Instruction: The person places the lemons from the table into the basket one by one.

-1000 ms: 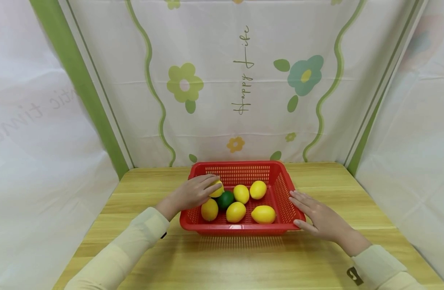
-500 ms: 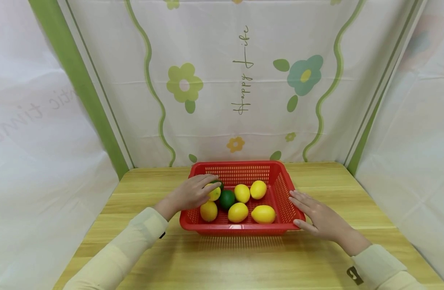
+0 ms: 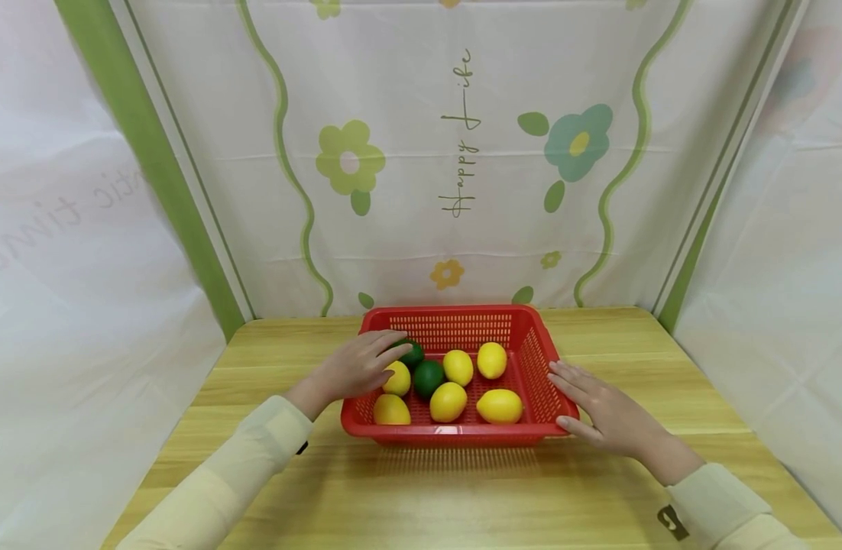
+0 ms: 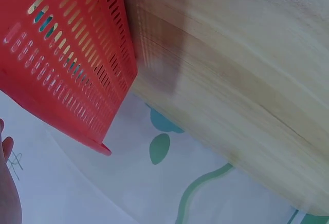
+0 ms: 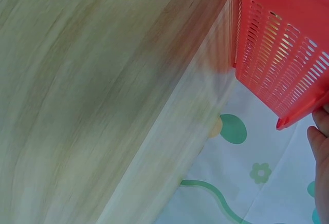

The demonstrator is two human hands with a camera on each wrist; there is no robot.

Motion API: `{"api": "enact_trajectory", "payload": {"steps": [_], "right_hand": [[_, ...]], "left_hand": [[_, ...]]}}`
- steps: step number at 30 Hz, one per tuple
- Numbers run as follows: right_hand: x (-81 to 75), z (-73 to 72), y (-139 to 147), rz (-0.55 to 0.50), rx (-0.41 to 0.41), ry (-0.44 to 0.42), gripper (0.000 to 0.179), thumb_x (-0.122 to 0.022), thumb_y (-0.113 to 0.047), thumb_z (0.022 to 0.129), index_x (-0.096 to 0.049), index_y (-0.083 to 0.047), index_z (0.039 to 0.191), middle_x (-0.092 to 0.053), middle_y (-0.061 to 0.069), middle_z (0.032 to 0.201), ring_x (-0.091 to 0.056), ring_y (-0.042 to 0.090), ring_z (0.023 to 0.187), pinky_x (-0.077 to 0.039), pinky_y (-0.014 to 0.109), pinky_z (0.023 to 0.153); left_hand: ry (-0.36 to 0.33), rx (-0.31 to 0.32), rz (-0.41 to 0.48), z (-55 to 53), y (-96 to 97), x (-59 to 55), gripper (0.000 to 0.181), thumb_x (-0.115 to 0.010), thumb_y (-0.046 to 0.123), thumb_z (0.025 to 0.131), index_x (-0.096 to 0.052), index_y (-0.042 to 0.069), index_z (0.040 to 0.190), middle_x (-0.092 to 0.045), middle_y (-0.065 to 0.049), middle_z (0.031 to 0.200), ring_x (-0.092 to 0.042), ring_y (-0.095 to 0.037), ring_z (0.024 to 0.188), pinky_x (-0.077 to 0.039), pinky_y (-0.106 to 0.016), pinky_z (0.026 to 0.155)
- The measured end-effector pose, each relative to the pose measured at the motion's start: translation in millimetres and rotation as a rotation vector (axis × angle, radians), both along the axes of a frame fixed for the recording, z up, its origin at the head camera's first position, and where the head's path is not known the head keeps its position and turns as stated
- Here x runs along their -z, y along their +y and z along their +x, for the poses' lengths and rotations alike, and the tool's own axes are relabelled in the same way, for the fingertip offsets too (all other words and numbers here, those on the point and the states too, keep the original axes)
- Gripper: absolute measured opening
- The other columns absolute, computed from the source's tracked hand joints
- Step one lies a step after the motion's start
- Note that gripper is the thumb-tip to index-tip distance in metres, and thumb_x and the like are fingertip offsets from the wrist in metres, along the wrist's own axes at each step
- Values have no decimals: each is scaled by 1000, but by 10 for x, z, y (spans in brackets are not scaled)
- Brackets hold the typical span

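Observation:
A red slotted plastic basket (image 3: 490,431) stands on the wooden table. In it lie several yellow lemons (image 3: 500,406) and two dark green, lime-like fruits (image 3: 429,379). My left hand (image 3: 352,365) reaches over the basket's left rim. Its fingers extend above a lemon (image 3: 398,380) and beside the farther green fruit (image 3: 412,353), which they partly hide; no fruit appears gripped. My right hand (image 3: 613,416) rests with straight fingers on the right rim. The wrist views catch only edges of the left hand (image 4: 7,193) and right hand (image 5: 322,157), beside the basket's outer walls.
Wooden tabletop (image 3: 455,504) surrounds the basket on all sides. Behind it hangs a white curtain (image 3: 407,99) printed with flowers and lettering. White sheets (image 3: 63,328) also close off both sides.
The lemon under my left fingers has shifted towards the front left, uncovering the farther green fruit. The front-left lemon has moved slightly nearer the front rim. My right hand stays still.

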State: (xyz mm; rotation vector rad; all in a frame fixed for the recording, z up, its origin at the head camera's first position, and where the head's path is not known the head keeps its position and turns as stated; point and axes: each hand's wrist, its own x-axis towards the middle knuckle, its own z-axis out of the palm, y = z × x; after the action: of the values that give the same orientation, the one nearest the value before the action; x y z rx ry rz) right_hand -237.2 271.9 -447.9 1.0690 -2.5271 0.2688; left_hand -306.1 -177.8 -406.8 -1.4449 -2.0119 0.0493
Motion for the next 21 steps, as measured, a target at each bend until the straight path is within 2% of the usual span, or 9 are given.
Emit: {"api": "enact_trajectory", "payload": {"steps": [8,15,21], "right_hand": [[-14,5,-5,-3,5,-19,66,-71,-38,86,-53,0,137,-48,16,144,-47,36,128,-49,51,93],[-34,1,-1,11,1,-23,66,-72,-37,86,-54,1,137,-47,16,144,-47,37,128,-47,52,94],[-52,-3,-1,23,1,-31,67,-72,-39,86,-53,0,137,-47,16,144,-47,38,128,-46,53,96]], "left_hand": [[-32,-18,61,14,-110,7,57,-87,11,70,-62,-1,120,-61,-19,122,-63,-31,107,-52,-42,90],[-42,6,125,14,-239,31,64,-89,8,63,-61,-4,119,-62,-22,119,-64,-33,104,-54,-43,86],[-64,-11,152,51,-325,14,60,-88,9,66,-62,-5,118,-63,-23,117,-64,-34,102,-54,-44,86]]}}
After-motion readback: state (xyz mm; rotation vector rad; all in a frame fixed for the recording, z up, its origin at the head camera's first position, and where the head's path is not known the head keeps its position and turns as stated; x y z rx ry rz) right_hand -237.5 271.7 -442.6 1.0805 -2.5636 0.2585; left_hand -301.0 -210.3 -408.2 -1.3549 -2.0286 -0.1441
